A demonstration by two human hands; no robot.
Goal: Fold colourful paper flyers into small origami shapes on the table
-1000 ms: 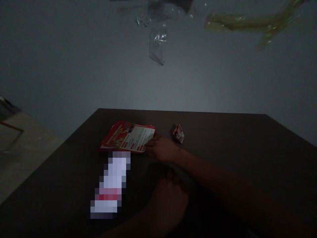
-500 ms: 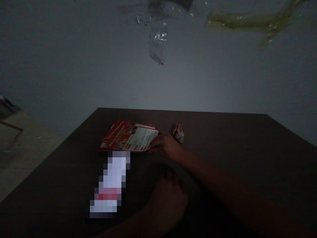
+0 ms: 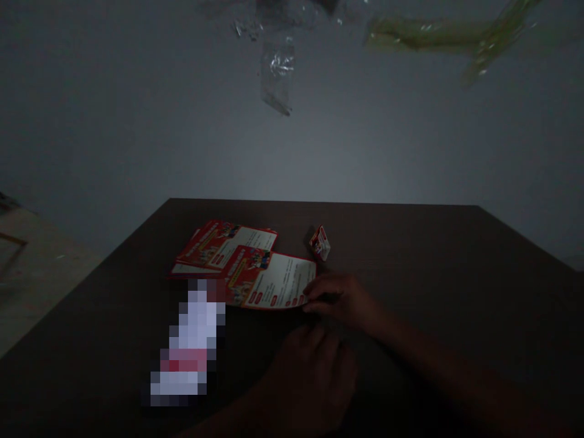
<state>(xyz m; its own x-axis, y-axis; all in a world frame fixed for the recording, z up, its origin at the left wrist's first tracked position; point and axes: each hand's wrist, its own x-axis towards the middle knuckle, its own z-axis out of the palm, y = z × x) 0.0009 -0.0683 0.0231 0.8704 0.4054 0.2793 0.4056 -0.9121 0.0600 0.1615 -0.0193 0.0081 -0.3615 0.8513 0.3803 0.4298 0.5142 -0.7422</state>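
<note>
A red and white printed flyer (image 3: 283, 278) is pinched at its near right corner between the thumb and fingers of my right hand (image 3: 340, 298). Its left part overlaps a stack of similar flyers (image 3: 205, 243) on the dark table. Below the held flyer is my left hand (image 3: 314, 371), back upward, with its fingers curled. Whatever may be under those fingers is hidden in the dark. Just beyond my right hand stands a small folded printed paper (image 3: 320, 243), creased and upright.
A blurred-out pale, long object (image 3: 194, 340) lies on the table (image 3: 410, 255) left of my hands. Behind the table rises a grey wall (image 3: 319, 152) with clear tape (image 3: 277, 76) and yellowish tape (image 3: 424, 35). Pale floor (image 3: 36, 267) shows at the left.
My right hand has drawn the top flyer off the stack, toward me and to the right. My left hand has shifted slightly. The whole view has moved a little.
</note>
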